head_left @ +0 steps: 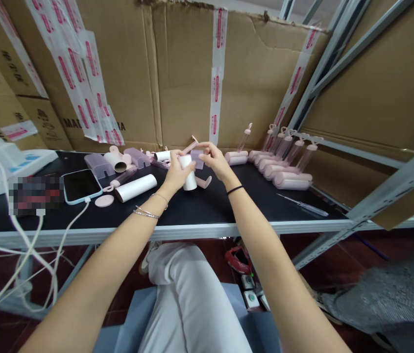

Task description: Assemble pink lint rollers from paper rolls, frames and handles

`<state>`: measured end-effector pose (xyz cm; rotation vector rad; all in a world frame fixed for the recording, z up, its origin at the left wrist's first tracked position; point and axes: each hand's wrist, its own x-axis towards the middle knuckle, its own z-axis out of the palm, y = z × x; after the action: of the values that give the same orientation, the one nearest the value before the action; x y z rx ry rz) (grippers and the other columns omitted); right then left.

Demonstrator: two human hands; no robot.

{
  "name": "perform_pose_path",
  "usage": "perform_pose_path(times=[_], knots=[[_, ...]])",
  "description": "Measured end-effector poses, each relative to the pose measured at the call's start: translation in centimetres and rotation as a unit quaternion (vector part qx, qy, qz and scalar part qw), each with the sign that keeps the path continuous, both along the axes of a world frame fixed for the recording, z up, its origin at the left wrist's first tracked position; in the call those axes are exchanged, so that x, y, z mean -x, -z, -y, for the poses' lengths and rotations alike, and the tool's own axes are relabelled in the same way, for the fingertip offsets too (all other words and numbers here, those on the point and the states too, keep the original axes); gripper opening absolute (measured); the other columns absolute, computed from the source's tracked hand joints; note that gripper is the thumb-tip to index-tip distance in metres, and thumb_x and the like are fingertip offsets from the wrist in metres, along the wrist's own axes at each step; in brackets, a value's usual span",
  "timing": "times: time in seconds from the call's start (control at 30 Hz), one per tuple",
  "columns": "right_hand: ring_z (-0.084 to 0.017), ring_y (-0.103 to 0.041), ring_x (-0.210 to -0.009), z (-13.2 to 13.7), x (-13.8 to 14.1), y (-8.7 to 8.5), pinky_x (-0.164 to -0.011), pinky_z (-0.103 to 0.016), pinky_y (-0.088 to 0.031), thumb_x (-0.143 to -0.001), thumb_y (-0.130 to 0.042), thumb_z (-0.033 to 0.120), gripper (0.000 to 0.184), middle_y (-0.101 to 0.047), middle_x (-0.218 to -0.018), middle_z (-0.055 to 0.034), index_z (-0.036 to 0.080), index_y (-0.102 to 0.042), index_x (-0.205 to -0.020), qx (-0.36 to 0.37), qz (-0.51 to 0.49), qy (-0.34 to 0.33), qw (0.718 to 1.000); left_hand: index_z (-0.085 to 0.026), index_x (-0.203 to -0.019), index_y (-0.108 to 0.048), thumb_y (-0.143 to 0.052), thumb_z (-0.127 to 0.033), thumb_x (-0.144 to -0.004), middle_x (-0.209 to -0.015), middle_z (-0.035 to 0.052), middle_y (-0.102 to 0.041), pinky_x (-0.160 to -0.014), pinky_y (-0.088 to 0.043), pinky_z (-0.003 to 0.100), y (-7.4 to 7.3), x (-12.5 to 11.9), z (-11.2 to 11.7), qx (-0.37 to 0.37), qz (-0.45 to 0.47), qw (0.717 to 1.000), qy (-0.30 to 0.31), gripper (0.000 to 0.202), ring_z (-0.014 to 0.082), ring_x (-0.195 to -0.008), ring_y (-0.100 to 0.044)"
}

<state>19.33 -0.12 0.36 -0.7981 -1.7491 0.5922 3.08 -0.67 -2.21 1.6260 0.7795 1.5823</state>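
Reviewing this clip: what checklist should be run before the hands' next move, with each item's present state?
1. Left hand has a firm hold on the white roll: ok, the fingers wrap round it.
2. Right hand holds the lilac piece: ok, pinched at the fingertips.
3. Lilac piece lined up with the roll's top end: cannot tell, the fingers hide it.
4. Pink handle joined to the roll: cannot tell.
5. Spare roll lies apart from the hands on the table: ok.
6. Finished rollers are out of the right arm's way: ok.
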Motion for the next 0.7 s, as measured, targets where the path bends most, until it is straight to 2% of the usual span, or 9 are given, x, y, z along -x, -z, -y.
perform_pose_path(times=[0.07,0.13,0.2,0.3,0.4,0.53,0.6,0.7], knots=[[-0.010,-0.043,-0.062,-0.2,0.0,0.1,-0.061,-0.025,-0.042,-0.074,-0.058,0.028,0.040,-0.049,-0.083,0.0028,0.024,-0.050,-0.113,0.028,-0.033,0.003,0.999,-0.026,-0.099,-0.035,-0.070,-0.031,-0.074,-0.090,-0.0025,-0.056,-0.066,-0.053,0.029,-0.6,-0.1,-0.3,0.051,0.133,0.990,0.000,0.043,0.0111,-0.064,-0.062],[-0.012,-0.050,-0.072,0.0,0.5,0.2,-0.070,-0.028,-0.047,-0.072,-0.056,0.025,0.038,-0.052,-0.091,0.0003,0.023,-0.050,-0.110,0.022,-0.013,-0.001,1.000,-0.027,-0.101,-0.033,-0.064,-0.031,-0.081,-0.088,-0.0030,-0.057,-0.065,-0.054,0.027,-1.3,0.1,-0.5,0.098,0.254,0.962,-0.013,0.037,0.0099,-0.064,-0.062],[-0.017,-0.055,-0.089,0.7,1.7,0.3,-0.084,-0.035,-0.048,-0.073,-0.055,0.027,0.035,-0.056,-0.102,-0.0041,0.020,-0.051,-0.108,-0.024,0.042,-0.007,0.999,-0.026,-0.101,-0.034,-0.057,-0.031,-0.086,-0.085,-0.0033,-0.056,-0.066,-0.055,0.026,-2.0,0.4,-0.7,0.135,0.335,0.932,-0.031,0.029,0.0091,-0.065,-0.062],[-0.024,-0.052,-0.113,1.7,3.9,0.7,-0.101,-0.044,-0.041,-0.079,-0.056,0.037,0.044,-0.055,-0.124,-0.0123,0.018,-0.049,-0.118,-0.106,0.128,-0.025,0.986,-0.024,-0.101,-0.038,-0.051,-0.030,-0.090,-0.084,-0.0025,-0.055,-0.066,-0.055,0.024,-2.6,0.9,-0.9,0.159,0.405,0.898,-0.072,0.018,0.0085,-0.065,-0.061],[-0.027,-0.042,-0.130,1.9,5.4,1.3,-0.110,-0.046,-0.033,-0.087,-0.048,0.050,0.058,-0.044,-0.140,-0.0181,0.016,-0.039,-0.132,-0.148,0.174,-0.030,0.973,-0.022,-0.100,-0.041,-0.050,-0.030,-0.091,-0.084,-0.0018,-0.055,-0.065,-0.054,0.022,-2.6,1.0,-0.9,0.169,0.429,0.881,-0.106,0.015,0.0085,-0.065,-0.060],[-0.026,-0.028,-0.140,1.5,5.8,1.8,-0.117,-0.047,-0.022,-0.091,-0.032,0.060,0.071,-0.032,-0.147,-0.0215,0.012,-0.026,-0.142,-0.189,0.190,-0.008,0.963,-0.022,-0.100,-0.044,-0.052,-0.033,-0.091,-0.082,-0.0015,-0.056,-0.064,-0.053,0.021,-2.3,0.6,-0.7,0.171,0.407,0.895,-0.068,0.016,0.0087,-0.065,-0.061],[-0.026,-0.019,-0.143,1.4,5.6,1.9,-0.118,-0.050,-0.018,-0.089,-0.033,0.064,0.077,-0.024,-0.150,-0.0213,0.013,-0.019,-0.146,-0.194,0.196,0.020,0.961,-0.022,-0.101,-0.044,-0.054,-0.035,-0.090,-0.081,-0.0015,-0.056,-0.063,-0.053,0.021,-2.2,0.3,-0.4,0.172,0.396,0.900,-0.060,0.019,0.0088,-0.065,-0.061],[-0.029,-0.006,-0.146,1.5,5.4,2.1,-0.118,-0.054,-0.014,-0.082,-0.044,0.070,0.092,-0.013,-0.152,-0.0209,0.015,-0.011,-0.148,-0.183,0.210,0.053,0.959,-0.023,-0.105,-0.042,-0.058,-0.037,-0.088,-0.081,-0.0022,-0.057,-0.061,-0.053,0.021,-2.1,-0.1,0.0,0.178,0.375,0.908,-0.058,0.027,0.0090,-0.063,-0.060]])
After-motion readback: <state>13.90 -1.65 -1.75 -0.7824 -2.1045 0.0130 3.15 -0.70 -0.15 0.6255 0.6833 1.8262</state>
